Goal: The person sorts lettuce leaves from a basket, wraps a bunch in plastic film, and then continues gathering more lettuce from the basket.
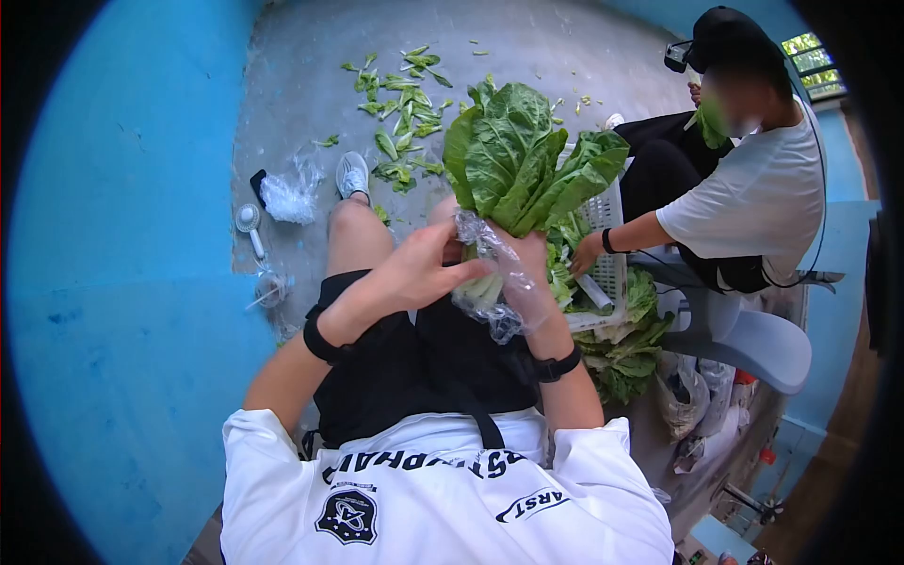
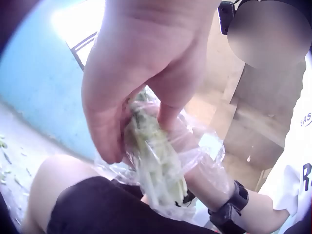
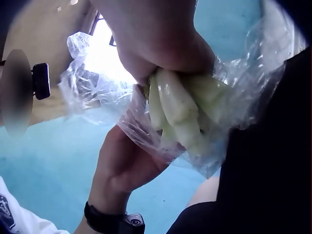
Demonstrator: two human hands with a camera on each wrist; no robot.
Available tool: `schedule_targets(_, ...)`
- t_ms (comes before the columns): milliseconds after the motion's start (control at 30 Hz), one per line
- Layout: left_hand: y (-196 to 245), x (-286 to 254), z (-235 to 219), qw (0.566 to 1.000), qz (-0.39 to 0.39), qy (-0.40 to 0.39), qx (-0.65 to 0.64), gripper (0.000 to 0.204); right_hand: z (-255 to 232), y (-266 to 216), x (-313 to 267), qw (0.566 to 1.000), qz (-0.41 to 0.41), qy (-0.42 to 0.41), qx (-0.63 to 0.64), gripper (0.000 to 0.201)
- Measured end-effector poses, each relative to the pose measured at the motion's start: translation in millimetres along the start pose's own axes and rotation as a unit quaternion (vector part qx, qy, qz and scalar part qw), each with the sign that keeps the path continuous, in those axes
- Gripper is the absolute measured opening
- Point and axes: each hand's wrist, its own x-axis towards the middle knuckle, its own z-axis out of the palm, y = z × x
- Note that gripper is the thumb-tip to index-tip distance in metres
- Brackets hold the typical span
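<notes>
A bunch of leafy green lettuce (image 1: 513, 155) stands upright in front of my lap, leaves on top. My right hand (image 1: 527, 259) grips it around the pale stems (image 3: 175, 107), just below the leaves. A clear plastic bag (image 1: 506, 327) surrounds the stem ends and drapes over the right wrist. On the other side, my left hand (image 1: 419, 268) holds the bag, thumb and fingers astride the wrapped stems (image 2: 156, 165) in the left wrist view. Some of its fingertips are hidden behind the plastic.
A white crate (image 1: 612, 273) with greens stands at right, more lettuce (image 1: 631, 363) beside it. Another person (image 1: 744, 188) sits there, one hand at the crate. Loose leaves (image 1: 405, 113) litter the floor. A small fan (image 1: 249, 226) and crumpled plastic (image 1: 292, 193) lie at left.
</notes>
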Motion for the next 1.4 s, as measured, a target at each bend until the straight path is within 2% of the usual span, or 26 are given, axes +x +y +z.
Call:
schedule_targets(33,3,0,2,0.995,-0.037,-0.014,-0.087,0.040,0,2,2,1.000,-0.004,0.000,0.000,0.033)
schedule_targets(100,0,2,1,0.995,-0.036,-0.008,-0.092,0.037,2,2,4,0.999,-0.003,-0.019,0.043,0.033)
schedule_targets(200,-3,2,-5,0.993,-0.020,-0.024,-0.113,0.036,9,-16,2,0.998,-0.043,-0.049,-0.011,0.032)
schedule_targets(300,9,6,-10,0.989,-0.015,-0.033,-0.145,0.036,16,-26,-2,0.997,-0.059,-0.040,-0.002,0.033)
schedule_targets(367,17,9,-12,0.994,-0.011,-0.021,-0.102,0.043,10,-18,2,0.996,-0.067,-0.056,-0.007,0.038)
schedule_targets(433,24,14,-12,0.995,0.010,-0.021,-0.095,0.046,4,-18,7,0.983,-0.129,-0.123,-0.053,0.061)
schedule_targets(467,27,17,-12,0.995,0.029,-0.019,-0.089,0.050,6,-16,10,0.984,-0.121,-0.121,-0.053,0.087)
schedule_targets(500,29,19,-12,0.995,0.031,-0.020,-0.089,0.050,6,-19,9,0.983,-0.124,-0.121,-0.054,0.087)
schedule_targets(567,33,25,-14,0.997,-0.013,-0.037,-0.064,0.055,7,-28,10,0.978,-0.015,-0.189,0.089,0.098)
schedule_targets(600,34,28,-13,0.997,-0.011,-0.039,-0.063,0.055,7,-30,11,0.979,-0.032,-0.192,0.064,0.104)
schedule_targets(667,36,38,-12,0.999,0.044,-0.016,0.017,0.050,4,-24,20,0.977,-0.016,-0.200,0.077,0.104)
schedule_targets(700,36,44,-10,0.999,0.042,-0.015,0.016,0.050,4,-23,24,0.973,0.005,-0.210,0.092,0.105)
schedule_targets(733,34,52,-8,0.999,0.046,0.019,-0.019,0.050,4,-23,29,0.973,0.008,-0.210,0.093,0.105)
schedule_targets(833,25,65,-9,0.994,0.031,0.093,-0.053,0.046,11,-23,46,0.978,-0.023,-0.205,0.038,0.104)
schedule_targets(867,23,70,-12,0.990,0.016,0.126,-0.053,0.043,11,-21,55,0.976,-0.011,-0.210,0.062,0.103)
schedule_targets(900,24,73,-15,0.990,0.014,0.127,-0.053,0.043,12,-20,59,0.973,0.003,-0.214,0.085,0.102)
schedule_targets(967,29,79,-21,0.981,-0.017,0.170,-0.088,0.038,7,-24,60,0.974,-0.023,-0.217,0.066,0.097)
schedule_targets(1000,28,83,-27,0.979,-0.015,0.179,-0.100,0.032,1,-14,64,0.985,-0.066,-0.153,0.046,0.096)
schedule_targets(1067,26,91,-31,0.971,0.002,0.208,-0.120,0.029,1,-12,59,0.989,-0.109,-0.091,0.031,0.095)
schedule_targets(1100,24,96,-32,0.961,0.018,0.235,-0.143,0.027,4,-23,47,0.986,-0.139,-0.063,-0.061,0.085)
schedule_targets(1167,13,100,-32,0.954,0.036,0.252,-0.156,0.025,15,-46,29,0.949,-0.198,-0.004,-0.244,0.067)
schedule_targets(1200,12,103,-29,0.948,0.047,0.264,-0.173,0.023,27,-52,30,0.927,-0.229,0.056,-0.292,0.042)
schedule_targets(1233,11,105,-25,0.948,0.043,0.263,-0.173,0.023,28,-50,37,0.928,-0.226,0.057,-0.292,0.042)
schedule_targets(1300,9,105,-21,0.929,0.030,0.266,-0.257,0.020,29,-38,50,0.902,-0.276,0.124,-0.309,0.022)
schedule_targets(1333,7,104,-21,0.929,0.030,0.265,-0.257,0.020,28,-33,54,0.903,-0.291,0.157,-0.276,0.012)
schedule_targets(1400,1,100,-23,0.912,0.001,0.278,-0.301,0.019,25,-30,56,0.898,-0.295,0.144,-0.291,0.013)
